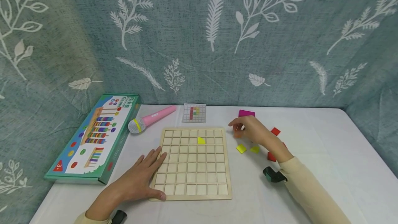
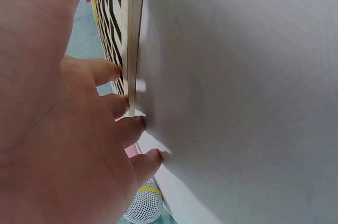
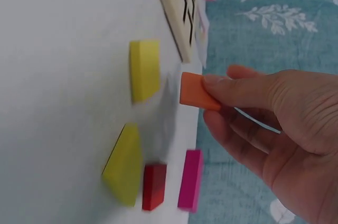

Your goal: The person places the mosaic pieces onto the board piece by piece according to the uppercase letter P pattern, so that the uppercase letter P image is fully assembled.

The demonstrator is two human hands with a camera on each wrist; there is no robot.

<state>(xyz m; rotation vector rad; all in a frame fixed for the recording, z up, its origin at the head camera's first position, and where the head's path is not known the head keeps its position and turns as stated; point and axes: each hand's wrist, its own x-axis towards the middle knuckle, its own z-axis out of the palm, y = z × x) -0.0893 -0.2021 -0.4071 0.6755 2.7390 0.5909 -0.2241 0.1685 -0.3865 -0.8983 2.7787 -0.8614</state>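
Note:
A wooden grid board (image 1: 191, 175) lies mid-table, with one yellow piece (image 1: 201, 140) with a rounded corner in an upper cell. My left hand (image 1: 140, 175) rests on the board's left edge, fingers spread and straight, thumb at the lower corner. Right of the board, my right hand (image 1: 253, 130) pinches an orange tile (image 3: 195, 91) between thumb and fingers, above the table. Beneath and near it lie a yellow square tile (image 1: 241, 148), another yellow piece (image 1: 255, 149), several red tiles (image 1: 271, 156) and a magenta tile (image 1: 246, 113).
A printed pattern card (image 1: 194, 113) lies behind the board. Left of it are a pink toy microphone (image 1: 152, 118) and a green game box (image 1: 93, 134). A leaf-patterned cloth (image 1: 199, 44) hangs along the back of the white table (image 1: 329, 155).

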